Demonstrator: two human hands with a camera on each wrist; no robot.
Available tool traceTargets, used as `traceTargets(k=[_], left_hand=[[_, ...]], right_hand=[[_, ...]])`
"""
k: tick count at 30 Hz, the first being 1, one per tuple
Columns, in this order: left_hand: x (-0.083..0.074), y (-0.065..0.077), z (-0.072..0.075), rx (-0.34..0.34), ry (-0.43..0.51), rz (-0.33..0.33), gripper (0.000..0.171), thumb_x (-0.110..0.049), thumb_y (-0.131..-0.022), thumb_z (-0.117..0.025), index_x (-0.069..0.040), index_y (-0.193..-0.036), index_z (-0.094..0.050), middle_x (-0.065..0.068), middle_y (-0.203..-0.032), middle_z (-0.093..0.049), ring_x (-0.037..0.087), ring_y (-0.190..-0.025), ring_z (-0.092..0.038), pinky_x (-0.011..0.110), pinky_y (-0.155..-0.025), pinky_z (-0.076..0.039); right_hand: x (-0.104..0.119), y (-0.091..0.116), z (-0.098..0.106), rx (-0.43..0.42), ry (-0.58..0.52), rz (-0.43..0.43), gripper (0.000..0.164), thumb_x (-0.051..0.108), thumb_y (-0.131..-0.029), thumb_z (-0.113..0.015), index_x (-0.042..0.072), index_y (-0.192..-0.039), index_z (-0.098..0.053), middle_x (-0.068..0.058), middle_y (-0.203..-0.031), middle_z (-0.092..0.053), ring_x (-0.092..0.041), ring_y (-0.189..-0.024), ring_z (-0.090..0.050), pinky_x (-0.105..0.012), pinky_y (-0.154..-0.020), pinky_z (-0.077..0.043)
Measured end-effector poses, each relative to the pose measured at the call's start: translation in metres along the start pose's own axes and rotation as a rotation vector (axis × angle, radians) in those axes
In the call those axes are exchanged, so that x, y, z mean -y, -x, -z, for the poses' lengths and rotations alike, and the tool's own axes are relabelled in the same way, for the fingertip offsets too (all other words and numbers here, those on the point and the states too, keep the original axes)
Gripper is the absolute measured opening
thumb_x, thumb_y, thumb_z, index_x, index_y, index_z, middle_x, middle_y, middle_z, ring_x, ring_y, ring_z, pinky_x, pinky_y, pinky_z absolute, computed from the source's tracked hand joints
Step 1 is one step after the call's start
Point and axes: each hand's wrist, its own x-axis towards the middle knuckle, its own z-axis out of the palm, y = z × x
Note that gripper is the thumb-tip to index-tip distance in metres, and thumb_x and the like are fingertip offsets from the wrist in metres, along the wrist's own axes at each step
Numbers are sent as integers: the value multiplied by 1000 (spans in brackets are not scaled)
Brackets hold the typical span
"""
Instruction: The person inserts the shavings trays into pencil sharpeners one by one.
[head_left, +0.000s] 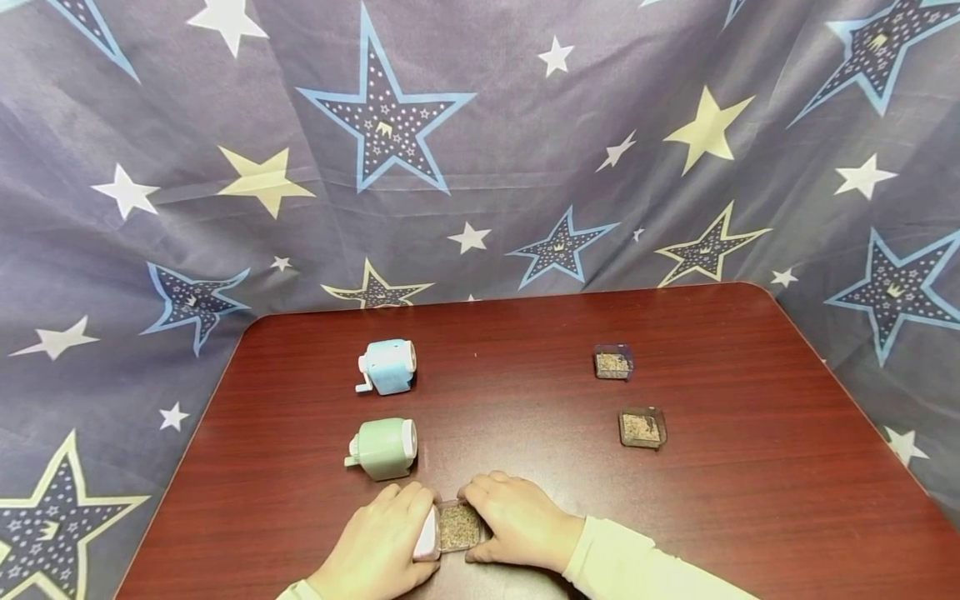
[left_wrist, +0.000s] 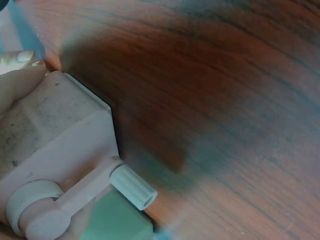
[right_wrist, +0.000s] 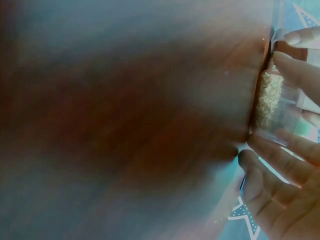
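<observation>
My left hand (head_left: pixel 382 542) grips a pale pink crank pencil sharpener (head_left: pixel 427 537), mostly covered by the hand in the head view. In the left wrist view, the sharpener's body (left_wrist: pixel 60 130) and its crank handle (left_wrist: pixel 133 187) show clearly. A clear shavings drawer (head_left: pixel 460 528) full of pencil shavings sits right beside the pink sharpener. My right hand (head_left: pixel 521 521) holds this drawer between thumb and fingers at its right end. From the right wrist, the drawer's transparent wall (right_wrist: pixel 287 112) shows; whether it is partly inside the sharpener cannot be told.
Beyond the left hand stand a green crank sharpener (head_left: pixel 384 450) and a blue one (head_left: pixel 388 367). Farther right lie a smoky drawer (head_left: pixel 642 427) and a bluish drawer (head_left: pixel 613 363), both holding shavings. The reddish-brown table (head_left: pixel 517 375) meets a star-patterned cloth (head_left: pixel 480 175) at its back.
</observation>
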Motion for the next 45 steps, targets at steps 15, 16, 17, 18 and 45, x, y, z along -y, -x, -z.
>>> traceTargets(k=[15, 16, 17, 18, 45], left_hand=[[0, 0, 0, 16, 1, 10, 60, -37, -54, -87, -11, -100, -59, -4, -89, -55, 18, -79, -52, 37, -54, -47], [0, 0, 0, 21, 2, 10, 60, -38, -54, -87, -11, -100, -59, -4, -89, -54, 19, -79, -51, 37, -54, -47], [0, 0, 0, 25, 2, 10, 60, -38, -55, -87, -11, -100, -59, -4, -89, -54, 18, -79, -51, 36, -54, -47], [0, 0, 0, 28, 1, 9, 60, -38, -55, -87, -11, -101, -59, -4, -89, -54, 18, -79, -51, 36, -54, -47], [1, 0, -1, 6, -3, -20, 64, -37, -55, -87, -8, -104, -60, -2, -92, -55, 19, -83, -53, 38, -59, -50]], right_hand=[[0, 1, -1, -18, -1, 32, 57, 49, -71, -80, 13, -114, -67, 6, -101, -65, -9, -94, -60, -28, -81, -53], [1, 1, -1, -19, -1, 33, 58, 49, -71, -80, 13, -114, -67, 6, -101, -65, -9, -94, -60, -28, -81, -53], [1, 1, -1, -20, 1, 33, 58, 49, -71, -80, 13, -114, -67, 6, -101, -64, -9, -93, -60, -28, -81, -53], [1, 1, -1, -21, 0, 32, 58, 49, -71, -80, 13, -114, -68, 6, -101, -64, -9, -94, -60, -28, -81, -53], [-9, 8, 1, -24, -154, -24, 60, 46, -70, -82, 13, -118, -69, 5, -109, -70, -9, -104, -64, -28, -89, -52]])
